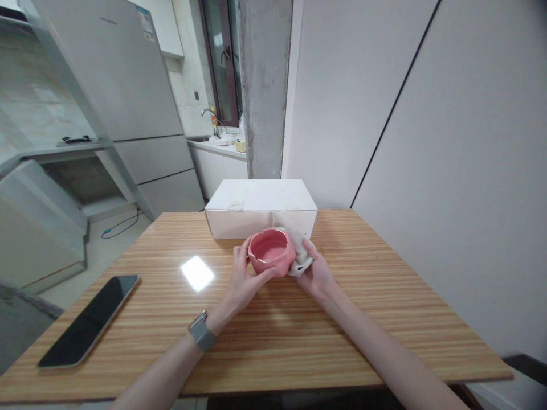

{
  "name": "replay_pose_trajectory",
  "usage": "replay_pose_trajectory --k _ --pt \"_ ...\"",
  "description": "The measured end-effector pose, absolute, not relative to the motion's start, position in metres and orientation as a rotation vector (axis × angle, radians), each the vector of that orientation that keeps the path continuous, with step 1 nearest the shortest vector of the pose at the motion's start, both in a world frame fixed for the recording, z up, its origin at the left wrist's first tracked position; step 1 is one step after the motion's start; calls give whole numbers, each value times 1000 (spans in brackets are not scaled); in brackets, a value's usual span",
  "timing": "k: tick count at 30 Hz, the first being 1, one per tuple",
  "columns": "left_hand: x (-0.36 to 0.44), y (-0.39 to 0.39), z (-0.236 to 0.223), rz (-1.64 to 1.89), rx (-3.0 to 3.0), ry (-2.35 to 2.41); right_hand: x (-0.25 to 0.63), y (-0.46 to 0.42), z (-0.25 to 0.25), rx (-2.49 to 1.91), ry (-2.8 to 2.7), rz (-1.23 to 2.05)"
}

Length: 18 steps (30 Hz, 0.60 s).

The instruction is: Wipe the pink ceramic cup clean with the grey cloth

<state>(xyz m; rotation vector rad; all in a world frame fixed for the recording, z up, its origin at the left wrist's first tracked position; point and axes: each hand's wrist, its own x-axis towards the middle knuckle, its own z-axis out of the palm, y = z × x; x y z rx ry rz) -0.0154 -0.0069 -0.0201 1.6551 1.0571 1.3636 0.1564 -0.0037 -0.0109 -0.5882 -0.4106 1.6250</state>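
Pink bowl (278,264), woodgrain table (273,359), fridge (115,74)

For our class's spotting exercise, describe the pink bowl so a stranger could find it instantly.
On the wooden table, find the white box. In front of it, the left hand holds the pink bowl beside a pale cloth in the right hand. Its pink colour and notched rim set it apart from box and cloth.

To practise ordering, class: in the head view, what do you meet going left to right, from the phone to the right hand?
Phone, wristwatch, left hand, pink bowl, cloth, right hand.
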Motion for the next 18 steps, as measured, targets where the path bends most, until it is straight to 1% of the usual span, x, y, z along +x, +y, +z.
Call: replay_pose_trajectory --k 2,5,9,12,18 --pt "-16 -8 -18 1384 1735 1089 156 -4 -12 -601 -417 1632" --pt "-15 -10 -13 1408 1726 994 154 -5 -13 -615 -443 1659" --pt "-16 -11 -8 1288 1627 867 150 -7 -12 -665 -515 1631" --pt "-15 -11 -6 1297 1568 919 148 -7 -10 -669 -532 1601" --pt "-7 -15 -9 1492 1403 1131 131 -15 -9 -643 -499 1534"
